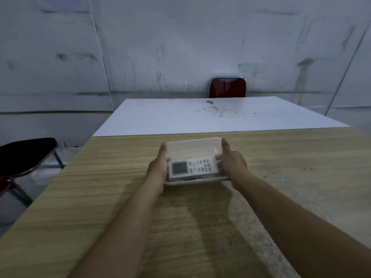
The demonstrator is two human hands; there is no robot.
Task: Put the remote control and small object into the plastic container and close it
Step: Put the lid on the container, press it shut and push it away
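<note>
At frame center, left hand (157, 169) and right hand (233, 163) grip the plastic container (192, 146) (remote control (193, 168) inside) on the surface (100, 197).

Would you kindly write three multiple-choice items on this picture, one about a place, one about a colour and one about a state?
1. Where is the remote control?
A. Inside the plastic container
B. On the white table
C. On a chair seat

2. What colour is the back of the chair beyond the white table?
A. Green
B. Red
C. Yellow

3. How do the hands meet the container?
A. Only one hand touches it
B. Both hang above it, apart from it
C. The left hand and the right hand grip its two short ends

Answers:
1. A: the remote shows through the clear plastic, lying within the container's walls on the wooden table.
2. B: the chair back behind the far table edge is red.
3. C: each hand presses one end, thumb along the top edge.
</note>
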